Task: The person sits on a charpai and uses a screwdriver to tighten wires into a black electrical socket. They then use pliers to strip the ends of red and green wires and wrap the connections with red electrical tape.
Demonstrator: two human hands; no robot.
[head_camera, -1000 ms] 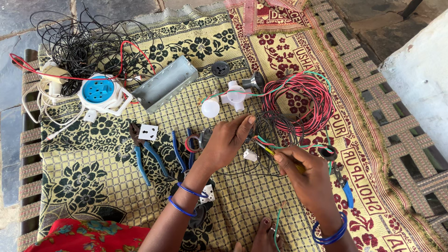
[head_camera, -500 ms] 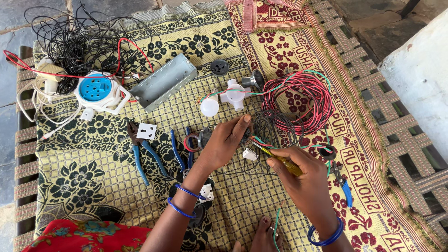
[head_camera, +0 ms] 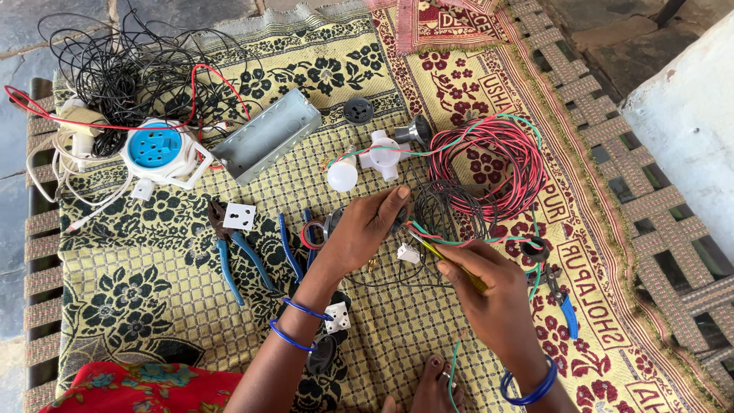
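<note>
Left hand (head_camera: 367, 229) grips black part; right hand (head_camera: 489, 287) grips yellow screwdriver (head_camera: 451, 261)

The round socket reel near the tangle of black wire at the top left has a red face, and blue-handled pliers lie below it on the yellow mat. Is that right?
Not quite. The head view shows the round socket reel with a blue face in a white housing, not a red one. The rest holds: it sits by the tangle of black wire, and blue-handled pliers lie below it on the yellow mat.
</note>
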